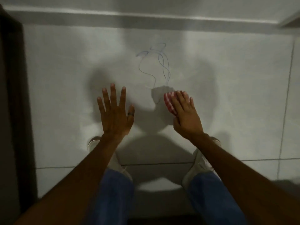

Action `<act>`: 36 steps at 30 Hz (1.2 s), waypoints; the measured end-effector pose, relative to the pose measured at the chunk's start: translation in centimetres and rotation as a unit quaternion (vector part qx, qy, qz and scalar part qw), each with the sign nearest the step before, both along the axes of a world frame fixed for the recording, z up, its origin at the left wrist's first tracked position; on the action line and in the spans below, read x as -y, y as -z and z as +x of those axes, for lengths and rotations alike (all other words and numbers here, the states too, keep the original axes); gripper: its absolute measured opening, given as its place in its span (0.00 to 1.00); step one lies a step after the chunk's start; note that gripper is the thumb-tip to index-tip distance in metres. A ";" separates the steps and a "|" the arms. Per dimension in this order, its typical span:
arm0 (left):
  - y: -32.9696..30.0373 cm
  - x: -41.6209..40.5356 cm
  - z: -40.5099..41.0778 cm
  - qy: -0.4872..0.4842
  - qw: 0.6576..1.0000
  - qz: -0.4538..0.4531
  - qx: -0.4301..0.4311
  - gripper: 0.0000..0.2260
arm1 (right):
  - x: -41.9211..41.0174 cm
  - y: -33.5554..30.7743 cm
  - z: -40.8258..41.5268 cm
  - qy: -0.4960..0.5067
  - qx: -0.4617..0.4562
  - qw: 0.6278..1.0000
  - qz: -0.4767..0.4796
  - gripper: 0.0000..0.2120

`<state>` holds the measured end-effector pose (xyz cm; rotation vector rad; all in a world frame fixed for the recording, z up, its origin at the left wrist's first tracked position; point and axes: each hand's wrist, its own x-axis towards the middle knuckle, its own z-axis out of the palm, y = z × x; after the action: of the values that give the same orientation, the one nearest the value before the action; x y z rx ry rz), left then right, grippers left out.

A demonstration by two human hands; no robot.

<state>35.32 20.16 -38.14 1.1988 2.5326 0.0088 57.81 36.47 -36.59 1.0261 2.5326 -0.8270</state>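
Note:
Blue pen scribbles [155, 62] run in loops across a white floor tile [65, 78]. Just below them lies a red-and-white striped cloth [169, 101]. My right hand [185, 114] lies flat on the cloth with straight fingers, pressing it to the floor. My left hand [115, 112] is spread wide with its fingers apart, to the left of the cloth, and holds nothing. It wears a dark ring on the thumb. Whether the left palm touches the floor is unclear.
My feet in white shoes [93, 142] and blue trousers [113, 192] stand below the hands. A white skirting ledge [146, 18] runs along the far wall. A dark brown panel [14, 95] rises along the left edge. Grout lines [287, 95] cross the floor at right.

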 end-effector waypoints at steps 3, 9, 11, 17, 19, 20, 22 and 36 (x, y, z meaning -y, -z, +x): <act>5.4 -1.7 -0.5 -0.003 1.000 0.007 -0.010 0.33 | -1.9 4.9 0.8 0.004 0.008 0.999 0.038 0.40; 12.0 -2.3 -0.5 -0.007 0.997 0.055 -0.049 0.32 | -1.6 10.3 -1.0 0.013 -0.018 0.993 0.117 0.39; 12.7 -2.1 -0.6 -0.008 0.994 0.076 -0.072 0.32 | -2.6 11.2 -1.5 0.018 -0.046 0.988 0.148 0.35; 12.7 -2.1 -0.7 -0.007 0.991 0.106 -0.081 0.32 | -2.4 11.9 -2.2 -0.023 -0.057 0.977 0.203 0.34; 12.5 -2.1 -0.6 -0.008 0.990 0.113 -0.079 0.32 | -2.8 11.6 -0.9 -0.047 -0.051 0.975 0.210 0.34; 12.4 -2.1 -0.6 -0.010 0.990 0.116 -0.080 0.32 | -3.1 11.3 -0.5 -0.019 -0.031 0.977 0.212 0.35; 12.2 -2.1 -0.6 -0.013 0.989 0.121 -0.081 0.31 | -3.0 10.8 -0.4 0.028 0.004 0.976 0.218 0.37; 11.9 -2.1 -0.9 -0.014 0.990 0.126 -0.059 0.32 | -6.9 10.5 -4.6 -0.057 -0.044 0.970 0.233 0.33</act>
<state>34.42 22.29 -50.04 1.2893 2.7144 0.2803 53.24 43.36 -47.12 0.9701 2.9083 -0.2482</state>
